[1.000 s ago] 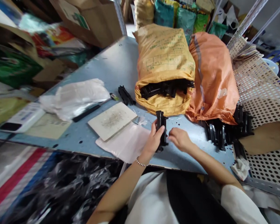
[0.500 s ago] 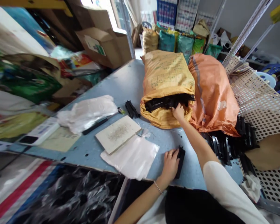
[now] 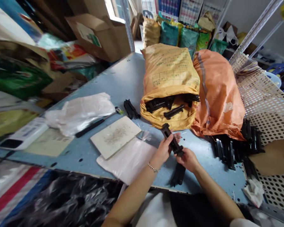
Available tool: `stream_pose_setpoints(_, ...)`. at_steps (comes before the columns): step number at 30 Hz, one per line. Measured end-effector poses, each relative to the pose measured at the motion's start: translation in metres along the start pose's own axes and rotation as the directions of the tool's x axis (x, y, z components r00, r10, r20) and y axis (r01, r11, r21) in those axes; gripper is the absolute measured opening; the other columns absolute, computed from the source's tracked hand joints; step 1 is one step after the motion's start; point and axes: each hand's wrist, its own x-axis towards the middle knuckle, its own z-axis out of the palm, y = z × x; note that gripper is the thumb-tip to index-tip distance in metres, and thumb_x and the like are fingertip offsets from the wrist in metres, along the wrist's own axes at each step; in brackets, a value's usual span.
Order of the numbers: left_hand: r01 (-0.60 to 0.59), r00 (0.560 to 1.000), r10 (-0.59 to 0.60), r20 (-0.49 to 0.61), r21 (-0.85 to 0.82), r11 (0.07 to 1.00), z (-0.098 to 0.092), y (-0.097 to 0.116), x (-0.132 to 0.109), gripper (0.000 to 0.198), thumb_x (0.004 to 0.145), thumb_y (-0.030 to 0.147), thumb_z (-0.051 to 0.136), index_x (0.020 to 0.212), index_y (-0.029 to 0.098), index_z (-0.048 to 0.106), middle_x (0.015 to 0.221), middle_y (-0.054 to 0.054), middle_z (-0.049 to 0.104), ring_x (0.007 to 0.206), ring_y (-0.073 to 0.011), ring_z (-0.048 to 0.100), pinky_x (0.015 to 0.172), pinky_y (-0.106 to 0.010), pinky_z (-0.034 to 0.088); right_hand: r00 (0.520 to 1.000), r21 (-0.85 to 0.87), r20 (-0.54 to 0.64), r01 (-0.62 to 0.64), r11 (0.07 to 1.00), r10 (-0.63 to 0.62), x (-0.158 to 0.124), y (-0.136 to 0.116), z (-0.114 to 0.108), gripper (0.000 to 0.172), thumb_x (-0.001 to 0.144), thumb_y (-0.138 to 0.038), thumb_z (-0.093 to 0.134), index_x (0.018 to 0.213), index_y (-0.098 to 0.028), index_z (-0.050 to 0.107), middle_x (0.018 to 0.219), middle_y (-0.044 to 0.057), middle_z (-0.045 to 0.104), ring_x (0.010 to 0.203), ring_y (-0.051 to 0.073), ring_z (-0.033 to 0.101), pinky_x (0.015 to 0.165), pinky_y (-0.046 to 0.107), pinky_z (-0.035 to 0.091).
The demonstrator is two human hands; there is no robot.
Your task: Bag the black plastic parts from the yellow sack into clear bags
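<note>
Between both hands, above the table, I hold a long black plastic part (image 3: 171,140), tilted. My left hand (image 3: 165,147) is closed round its middle, the thumb on top. My right hand (image 3: 188,159) grips its near end. Below them another black part (image 3: 178,174) lies near the table's front edge. Beyond my hands, the yellow woven sack (image 3: 170,72) lies with its mouth toward me, and more black parts (image 3: 158,104) show inside. One loose black part (image 3: 174,112) rests on the lip of the sack's opening.
An orange sack (image 3: 219,94) lies to the right, with several black parts (image 3: 229,148) spilling from it. On the blue table (image 3: 123,72) are a white board (image 3: 115,135), plastic bags (image 3: 85,110), a black bar-like thing (image 3: 90,127) and two black parts (image 3: 131,109). A perforated panel (image 3: 274,110) borders the right.
My right hand has come back from the sack's mouth toward me. My left hand has let go of the part on the table and risen. Both hands now hold a black part.
</note>
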Motion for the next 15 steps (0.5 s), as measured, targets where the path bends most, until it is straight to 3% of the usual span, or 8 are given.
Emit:
stream_pose_setpoints(1, 0.009, 1.0, -0.009, 0.011, -0.016, 1.0, 0.005, 0.001, -0.003, 0.063, 0.071, 0.052, 0.08, 0.121, 0.02, 0.058, 0.093, -0.002, 0.068, 0.077, -0.0147, 0.066, 0.068, -0.028, 0.055, 0.999, -0.028, 0.037, 0.027, 0.999, -0.026, -0.008, -0.003, -0.001, 0.051, 0.097, -0.06, 0.03, 0.086, -0.023, 0.062, 0.076, 0.005, 0.065, 0.064, 0.019, 0.057, 0.059, 0.031, 0.047)
stream_pose_setpoints(3, -0.005, 1.0, 0.004, 0.015, 0.037, 0.999, 0.012, 0.004, -0.015, 0.066, 0.071, 0.047, 0.082, 0.125, 0.021, 0.055, 0.081, 0.003, 0.064, 0.061, -0.0099, 0.06, 0.057, -0.023, 0.05, 0.985, -0.216, -0.025, 0.161, 0.963, -0.17, -0.009, -0.016, -0.012, 0.049, 0.1, -0.058, 0.031, 0.092, -0.023, 0.064, 0.087, 0.007, 0.066, 0.081, 0.022, 0.06, 0.074, 0.036, 0.05)
stream_pose_setpoints(5, -0.004, 0.999, -0.002, 0.041, 0.139, 0.99, 0.015, 0.006, -0.028, 0.062, 0.071, 0.045, 0.081, 0.122, 0.019, 0.057, 0.074, 0.005, 0.061, 0.053, -0.0078, 0.056, 0.051, -0.021, 0.046, 0.903, -0.482, -0.111, 0.316, 0.817, -0.415, 0.003, -0.033, -0.028, 0.046, 0.099, -0.059, 0.037, 0.103, -0.021, 0.063, 0.101, 0.011, 0.064, 0.097, 0.026, 0.057, 0.089, 0.043, 0.046)
stream_pose_setpoints(7, 0.068, 0.993, -0.087, 0.084, 0.204, 0.977, 0.017, 0.007, -0.039, 0.052, 0.072, 0.047, 0.08, 0.108, 0.016, 0.061, 0.069, 0.004, 0.06, 0.051, -0.0082, 0.055, 0.049, -0.021, 0.045, 0.801, -0.663, -0.036, 0.428, 0.614, -0.597, 0.021, -0.05, -0.042, 0.049, 0.096, -0.062, 0.04, 0.105, -0.02, 0.063, 0.104, 0.014, 0.062, 0.1, 0.028, 0.054, 0.091, 0.046, 0.043)
stream_pose_setpoints(9, 0.154, 0.979, -0.18, 0.098, 0.227, 0.962, 0.019, 0.008, -0.047, 0.045, 0.071, 0.05, 0.079, 0.09, 0.014, 0.061, 0.066, 0.003, 0.059, 0.049, -0.0085, 0.054, 0.047, -0.022, 0.045, 0.757, -0.716, 0.12, 0.514, 0.472, -0.643, 0.038, -0.063, -0.047, 0.052, 0.097, -0.064, 0.036, 0.094, -0.02, 0.064, 0.093, 0.013, 0.062, 0.09, 0.027, 0.053, 0.085, 0.043, 0.043)
stream_pose_setpoints(12, 0.149, 0.987, -0.158, 0.024, 0.221, 0.964, 0.02, 0.011, -0.049, 0.048, 0.067, 0.054, 0.081, 0.082, 0.014, 0.059, 0.067, 0.001, 0.06, 0.049, -0.0084, 0.054, 0.045, -0.022, 0.043, 0.814, -0.703, 0.182, 0.5, 0.506, -0.552, 0.047, -0.073, -0.04, 0.057, 0.102, -0.06, 0.023, 0.085, -0.022, 0.062, 0.078, 0.007, 0.058, 0.077, 0.022, 0.053, 0.075, 0.036, 0.042)
stream_pose_setpoints(14, 0.082, 0.996, -0.074, -0.051, 0.19, 0.978, 0.018, 0.015, -0.047, 0.053, 0.065, 0.054, 0.082, 0.095, 0.014, 0.062, 0.068, 0.002, 0.061, 0.05, -0.0084, 0.054, 0.046, -0.021, 0.043, 0.858, -0.675, 0.194, 0.469, 0.57, -0.476, 0.038, -0.072, -0.028, 0.059, 0.104, -0.054, 0.015, 0.087, -0.022, 0.061, 0.078, 0.006, 0.059, 0.075, 0.02, 0.053, 0.071, 0.033, 0.041)
stream_pose_setpoints(15, 0.063, 0.996, -0.05, -0.079, 0.166, 0.984, 0.016, 0.018, -0.046, 0.058, 0.065, 0.053, 0.082, 0.103, 0.014, 0.063, 0.069, 0.003, 0.062, 0.051, -0.0085, 0.055, 0.048, -0.021, 0.043, 0.85, -0.665, 0.237, 0.495, 0.56, -0.469, 0.029, -0.07, -0.021, 0.059, 0.104, -0.054, 0.015, 0.089, -0.021, 0.062, 0.08, 0.006, 0.061, 0.075, 0.02, 0.053, 0.071, 0.033, 0.041)
